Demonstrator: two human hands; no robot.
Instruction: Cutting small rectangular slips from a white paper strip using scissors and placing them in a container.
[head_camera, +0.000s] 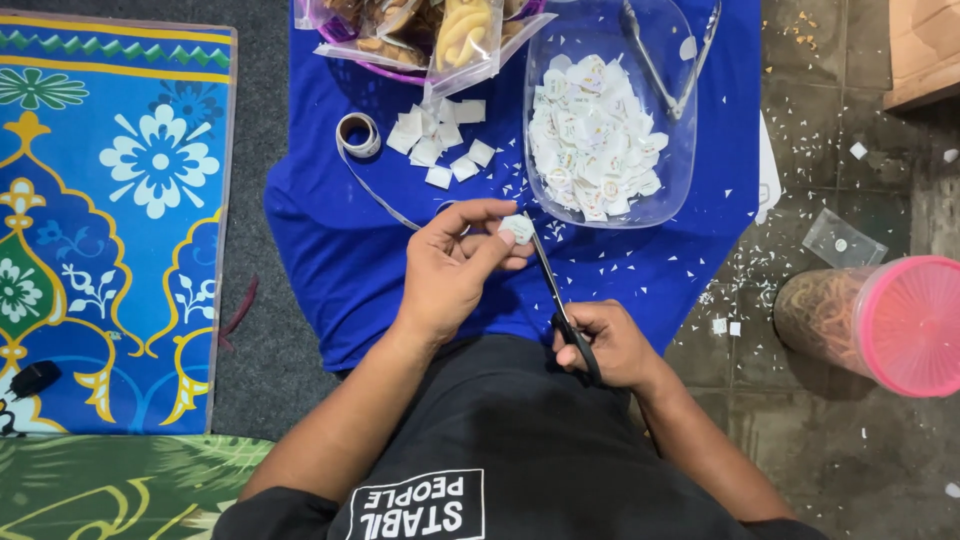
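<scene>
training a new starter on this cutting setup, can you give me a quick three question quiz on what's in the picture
1. True or false: the right hand holds the scissors.
2. What do the left hand fingers pinch: A) a small white paper piece, B) the tape roll, C) the metal tongs?
3. Fill in: the heap of cut pieces lies in a clear plastic ____.

Key: 1 true; 2 A; 3 tray.

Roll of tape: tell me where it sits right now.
In the head view, the roll of tape lies on the blue cloth, up and to the left of the left hand, beside the loose pile of paper squares.
</scene>
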